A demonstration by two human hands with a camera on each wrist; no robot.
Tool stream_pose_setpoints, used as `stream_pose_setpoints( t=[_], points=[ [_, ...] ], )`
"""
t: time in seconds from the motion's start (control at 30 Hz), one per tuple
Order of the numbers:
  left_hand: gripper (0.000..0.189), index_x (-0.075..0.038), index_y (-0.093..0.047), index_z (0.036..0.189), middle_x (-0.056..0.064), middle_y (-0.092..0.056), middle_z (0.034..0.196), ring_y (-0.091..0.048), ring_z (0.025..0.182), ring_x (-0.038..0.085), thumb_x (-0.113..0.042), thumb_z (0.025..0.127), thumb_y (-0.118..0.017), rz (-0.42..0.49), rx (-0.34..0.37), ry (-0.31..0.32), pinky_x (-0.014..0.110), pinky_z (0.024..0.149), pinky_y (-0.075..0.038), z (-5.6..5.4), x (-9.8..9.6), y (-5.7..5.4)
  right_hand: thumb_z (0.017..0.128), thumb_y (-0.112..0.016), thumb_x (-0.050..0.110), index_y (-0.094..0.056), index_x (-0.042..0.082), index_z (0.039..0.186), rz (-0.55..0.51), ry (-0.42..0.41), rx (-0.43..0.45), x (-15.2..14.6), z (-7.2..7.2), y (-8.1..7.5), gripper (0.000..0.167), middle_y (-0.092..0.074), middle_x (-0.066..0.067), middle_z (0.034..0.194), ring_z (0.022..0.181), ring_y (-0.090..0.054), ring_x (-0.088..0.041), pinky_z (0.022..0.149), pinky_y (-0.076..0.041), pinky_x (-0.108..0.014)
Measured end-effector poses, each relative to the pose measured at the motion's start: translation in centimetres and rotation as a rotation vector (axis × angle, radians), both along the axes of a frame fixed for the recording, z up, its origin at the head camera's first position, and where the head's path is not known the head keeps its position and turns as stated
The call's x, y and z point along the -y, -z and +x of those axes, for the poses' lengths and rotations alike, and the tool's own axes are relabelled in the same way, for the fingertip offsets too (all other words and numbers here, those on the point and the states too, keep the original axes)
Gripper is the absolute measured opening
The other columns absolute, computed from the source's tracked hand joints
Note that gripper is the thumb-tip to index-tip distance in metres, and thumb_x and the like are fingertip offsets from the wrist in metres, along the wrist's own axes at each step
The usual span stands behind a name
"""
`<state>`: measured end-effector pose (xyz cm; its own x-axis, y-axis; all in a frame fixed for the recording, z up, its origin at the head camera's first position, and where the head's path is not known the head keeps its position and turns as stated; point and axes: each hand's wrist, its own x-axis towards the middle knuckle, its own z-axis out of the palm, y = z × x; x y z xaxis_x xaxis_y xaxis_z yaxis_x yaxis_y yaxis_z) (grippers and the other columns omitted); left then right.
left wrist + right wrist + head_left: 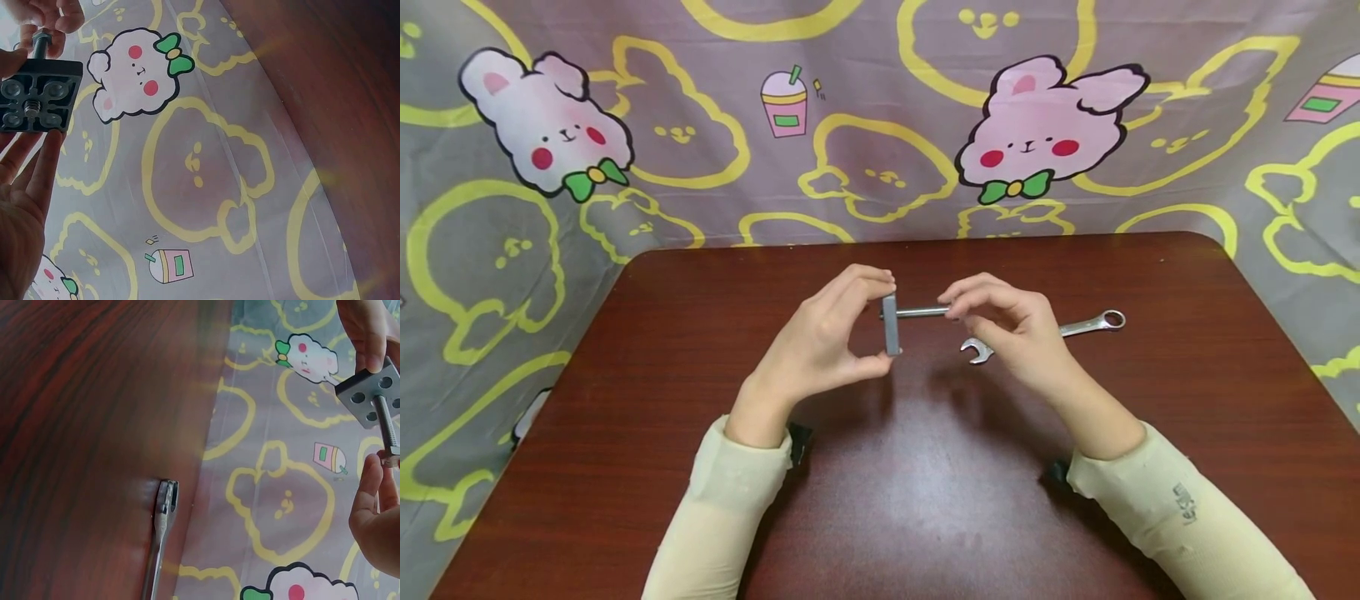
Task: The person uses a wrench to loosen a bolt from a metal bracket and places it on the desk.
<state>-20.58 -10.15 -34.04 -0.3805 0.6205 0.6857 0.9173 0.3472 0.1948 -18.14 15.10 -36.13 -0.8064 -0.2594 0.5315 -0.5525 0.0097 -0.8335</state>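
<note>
A square grey plate with round holes (891, 325) stands on edge above the table. My left hand (820, 337) grips it by opposite edges, fingers on top and thumb below. Through its centre runs a long metal bolt (925, 312); the threaded tip (31, 108) pokes out of the recessed face in the left wrist view. At the other end, the fingertips of my right hand (1015, 325) pinch the bolt's hex head (392, 452). Most of the shank lies between the plate and the right hand. A silver combination wrench (1086, 325) lies on the table, partly hidden behind the right hand.
The dark red-brown wooden table (880, 517) has rounded far corners. Behind it and along the sides hangs a grey-pink curtain (880, 100) printed with yellow outlines and cartoon rabbits. Both forearms, in pale sleeves (737, 483), reach in from the near edge.
</note>
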Motion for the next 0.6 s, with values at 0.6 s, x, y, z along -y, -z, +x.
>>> stream_pose_setpoints(
  t=[0.6],
  points=[
    [0.060, 0.001, -0.058, 0.116, 0.014, -0.061, 0.121, -0.059, 0.120, 0.024, -0.011, 0.063, -0.082, -0.025, -0.032, -0.023, 0.031, 0.103, -0.049, 0.2, 0.1, 0.0, 0.093, -0.065, 0.004, -0.072, 0.002, 0.110, 0.450, -0.034, 0.085, -1.4, -2.0, -2.1, 0.019, -0.075, -0.009, 0.088, 0.077, -0.068, -0.003, 0.065, -0.053, -0.020]
  ],
)
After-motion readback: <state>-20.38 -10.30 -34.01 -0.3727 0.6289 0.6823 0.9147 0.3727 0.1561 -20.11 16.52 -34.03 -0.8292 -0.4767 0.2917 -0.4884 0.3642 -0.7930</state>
